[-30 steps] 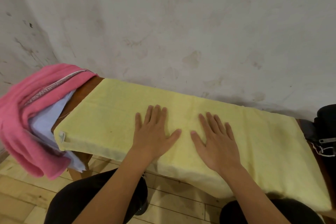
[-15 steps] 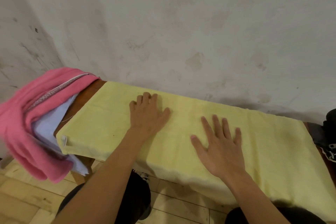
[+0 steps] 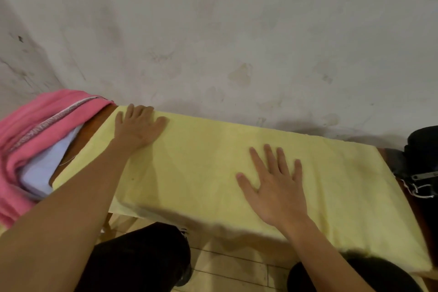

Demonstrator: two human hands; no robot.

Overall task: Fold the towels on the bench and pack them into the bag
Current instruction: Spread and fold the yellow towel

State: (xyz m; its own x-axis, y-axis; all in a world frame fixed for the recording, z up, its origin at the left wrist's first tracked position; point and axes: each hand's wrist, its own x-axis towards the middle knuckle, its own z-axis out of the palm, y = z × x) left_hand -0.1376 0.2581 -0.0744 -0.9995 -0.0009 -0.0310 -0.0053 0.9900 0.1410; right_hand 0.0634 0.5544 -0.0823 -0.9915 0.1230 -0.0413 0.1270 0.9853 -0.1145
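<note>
A bunched pink terry towel is hanging over a pale blue folded cloth just left of the left hand. A black bag is sitting well right of the right hand, cut off by the frame edge. The brown wooden table is mostly hiding under a flat pale yellow towel. Both hands are lying spread, palms pressing this towel: the left at its far left corner, the right near its middle.
</note>
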